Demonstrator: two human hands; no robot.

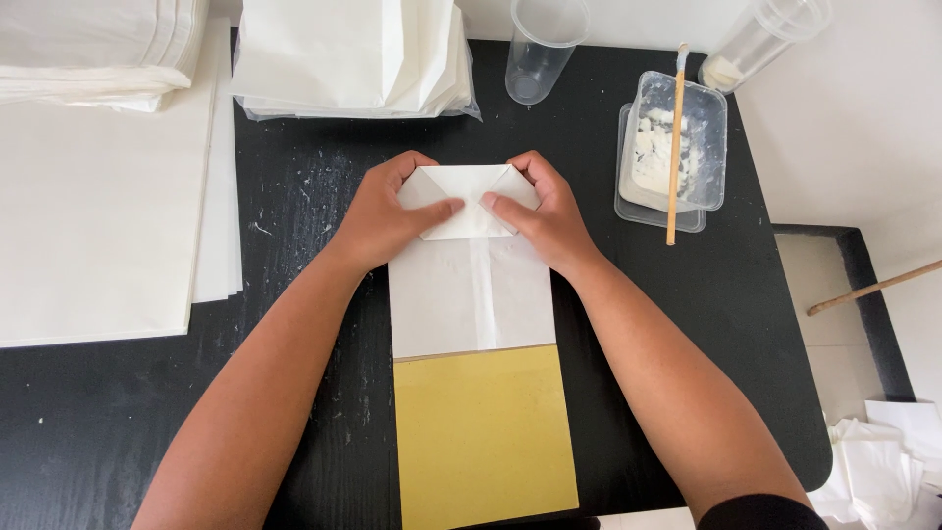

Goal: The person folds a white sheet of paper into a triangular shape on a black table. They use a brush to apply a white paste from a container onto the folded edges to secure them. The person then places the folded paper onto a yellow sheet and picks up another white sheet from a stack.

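Note:
A white paper bag (471, 294) lies flat on the black table (687, 324), its far end folded into triangular flaps. My left hand (388, 211) presses the left flap, forefinger stretched toward the centre. My right hand (545, 211) presses the right flap, its forefinger meeting the left one near the middle seam. The bag's near end rests over a yellow sheet (486, 437) that reaches the table's front edge.
Stacks of white paper sheets (93, 196) lie at the left, and a pile of folded white bags (353, 59) at the back. A clear cup (540, 49) and a plastic tub of white paste (672, 147) with a wooden-handled brush (675, 147) stand at the back right.

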